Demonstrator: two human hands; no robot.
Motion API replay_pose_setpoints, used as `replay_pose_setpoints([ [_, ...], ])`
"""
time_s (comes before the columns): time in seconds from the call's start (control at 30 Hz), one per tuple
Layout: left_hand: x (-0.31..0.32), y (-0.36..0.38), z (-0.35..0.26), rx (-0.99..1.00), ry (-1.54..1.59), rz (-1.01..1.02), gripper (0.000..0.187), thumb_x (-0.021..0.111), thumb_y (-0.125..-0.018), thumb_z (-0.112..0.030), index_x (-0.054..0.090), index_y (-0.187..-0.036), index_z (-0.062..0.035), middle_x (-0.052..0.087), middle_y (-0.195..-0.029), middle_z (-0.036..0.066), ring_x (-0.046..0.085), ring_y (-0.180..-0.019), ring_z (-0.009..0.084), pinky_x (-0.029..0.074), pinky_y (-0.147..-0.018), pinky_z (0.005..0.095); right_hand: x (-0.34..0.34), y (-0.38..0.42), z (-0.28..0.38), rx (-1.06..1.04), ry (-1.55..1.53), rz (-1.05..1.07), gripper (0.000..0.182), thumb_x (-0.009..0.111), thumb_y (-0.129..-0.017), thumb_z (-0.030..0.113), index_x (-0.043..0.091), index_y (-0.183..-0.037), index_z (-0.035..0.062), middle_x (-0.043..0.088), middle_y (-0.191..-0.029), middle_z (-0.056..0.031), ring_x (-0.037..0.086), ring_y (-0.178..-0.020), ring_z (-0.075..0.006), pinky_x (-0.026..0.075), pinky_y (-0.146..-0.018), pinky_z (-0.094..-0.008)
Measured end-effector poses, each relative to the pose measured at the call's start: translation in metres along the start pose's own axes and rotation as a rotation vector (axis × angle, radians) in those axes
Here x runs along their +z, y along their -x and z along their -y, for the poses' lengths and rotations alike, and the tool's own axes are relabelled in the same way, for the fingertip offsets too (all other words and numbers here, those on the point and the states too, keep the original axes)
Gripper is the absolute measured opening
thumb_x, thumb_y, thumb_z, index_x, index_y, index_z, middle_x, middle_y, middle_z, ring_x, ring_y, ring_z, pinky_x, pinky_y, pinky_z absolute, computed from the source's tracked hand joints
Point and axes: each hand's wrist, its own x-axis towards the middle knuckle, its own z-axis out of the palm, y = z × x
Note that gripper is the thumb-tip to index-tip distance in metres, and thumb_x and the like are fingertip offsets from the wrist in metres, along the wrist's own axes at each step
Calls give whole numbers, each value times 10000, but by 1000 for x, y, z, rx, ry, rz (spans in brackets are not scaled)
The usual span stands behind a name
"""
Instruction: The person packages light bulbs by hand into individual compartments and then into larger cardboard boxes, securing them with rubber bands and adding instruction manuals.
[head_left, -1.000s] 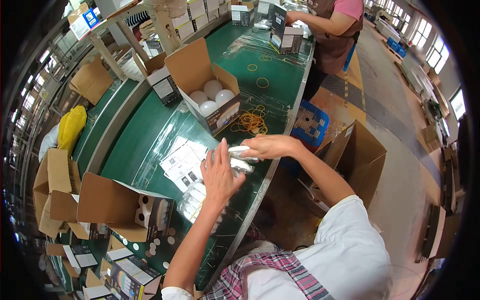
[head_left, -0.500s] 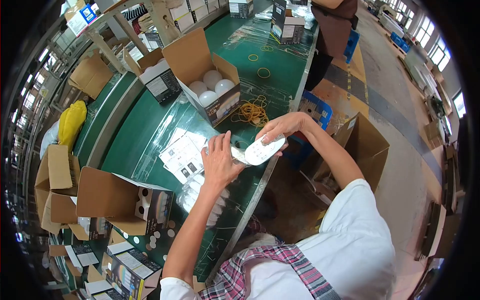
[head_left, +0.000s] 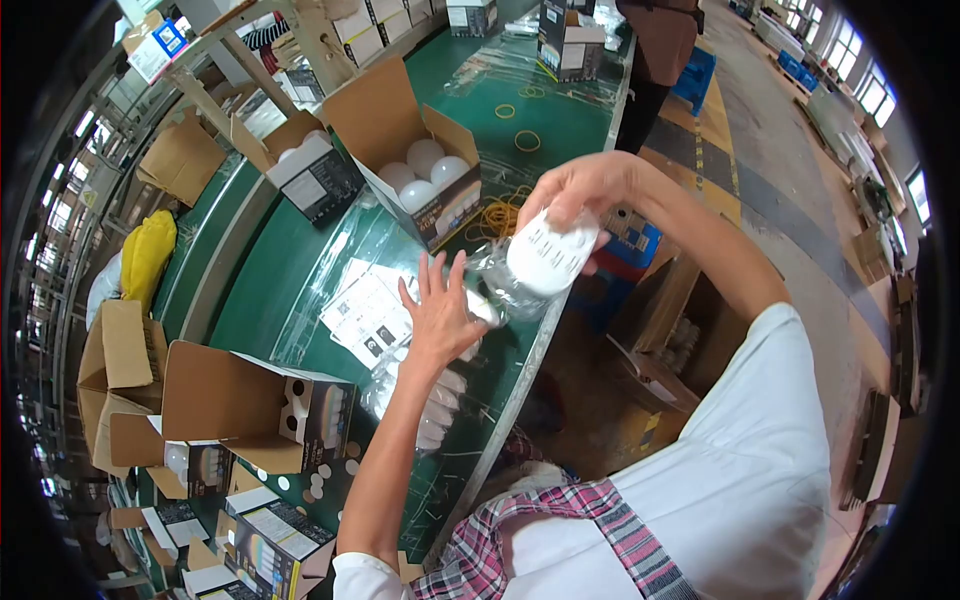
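My right hand (head_left: 575, 200) is raised over the table's front edge and grips a white remote control (head_left: 548, 258), rounded at its end with rows of small dark marks, blurred by motion. A crumpled clear plastic bag (head_left: 492, 268) hangs at the remote's left side. My left hand (head_left: 440, 315) has several fingers raised and apart, while its thumb side pinches the bag near a small whitish piece (head_left: 482, 306) I cannot make out. Below that hand lie wrapped white items in clear plastic (head_left: 435, 410). Printed sheets (head_left: 368, 312) lie to its left.
An open carton (head_left: 430, 215) of white bulbs stands beyond my hands, with yellow rubber bands (head_left: 497, 218) beside it. Another open carton (head_left: 235, 400) stands at the left. A box (head_left: 655, 340) is below the table's right edge. A person (head_left: 660, 50) stands at the far end.
My right hand has lifted up and to the right with the remote, tilting it. More clear plastic now shows between my hands. My left hand has moved slightly, its fingers spread wider.
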Motion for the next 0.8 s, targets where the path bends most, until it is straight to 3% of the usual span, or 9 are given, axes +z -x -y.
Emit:
replay_pose_setpoints([
  [0.1, -21, 5, -4, 174, -13, -58, 914, 758, -576, -130, 331, -1383, -68, 320, -1392, 198, 238, -1345, 375, 149, -1052, 612, 35, -5, -4, 2, 311, -300, 483, 569, -875, 222, 494, -1276, -38, 638, -972, -121, 637, -723, -142, 520, -486, -255],
  [0.27, -49, 15, -20, 25, -132, -53, 822, 630, -627, 108, 352, -1379, -70, 444, -1121, 171, 447, -1040, 340, 350, -895, 491, 14, -34, -67, -437, -122, -337, 445, 525, -954, 271, 451, -1306, 10, 612, -1050, -70, 615, -816, -108, 535, -674, -261],
  [0.37, -30, 19, 5, 100, 196, 46, 811, 630, -645, 67, 349, -1390, -84, 469, -1090, 192, 514, -1036, 362, 409, -912, 432, 30, -46, -68, -525, -45, -554, 451, 554, -940, 270, 458, -1289, 2, 593, -1081, -52, 578, -924, -101, 500, -737, -255],
  [0.4, -48, 20, 4, 68, 373, 273, 754, 578, -706, 58, 318, -1406, -47, 489, -1167, 215, 550, -1038, 357, 450, -911, 424, 25, -46, -73, -551, 58, -587, 419, 577, -930, 251, 483, -1258, 8, 575, -1113, -25, 538, -1008, -89, 461, -821, -248],
  [0.5, -84, 20, 5, -64, 1246, 284, 657, 546, -823, -28, 284, -1425, -43, 479, -1276, 233, 519, -1155, 347, 434, -966, 431, 34, -50, -70, -643, 290, -753, 406, 605, -913, 255, 507, -1230, 21, 574, -1108, -4, 530, -1020, -82, 417, -890, -238],
  [0.53, -88, 25, 5, -234, 1571, 281, 539, 483, -942, -222, 298, -1413, -39, 463, -1328, 240, 492, -1212, 344, 437, -979, 431, 39, -54, -72, -700, 211, -762, 363, 633, -888, 235, 550, -1180, 35, 580, -1093, -14, 524, -1050, -117, 409, -922, -276],
  [0.63, -86, 44, -3, -318, 2057, 601, 511, 430, -974, -329, 343, -1371, -20, 490, -1290, 224, 532, -1161, 346, 458, -966, 438, 58, -71, -65, -789, 545, -742, 312, 660, -850, 193, 597, -1123, 56, 597, -1116, -53, 491, -1128, -179, 374, -978, -329],
  [0.77, -80, 72, -10, -448, 2050, 15, 484, 518, -947, -221, 356, -1362, -32, 521, -1267, 152, 555, -1128, 264, 472, -939, 399, 93, -85, -37, -753, 936, -692, 424, 652, -754, 7, 615, -1167, 97, 505, -1302, -27, 408, -1221, -207, 317, -1043, -344],
  [0.8, -86, 79, -10, -413, 2057, -99, 598, 576, -904, -129, 272, -1408, -20, 531, -1256, 126, 569, -1102, 201, 502, -907, 367, 99, -88, -36, -751, 654, -704, 464, 635, -779, 29, 556, -1233, 82, 483, -1328, -42, 417, -1214, -199, 329, -1039, -348],
])
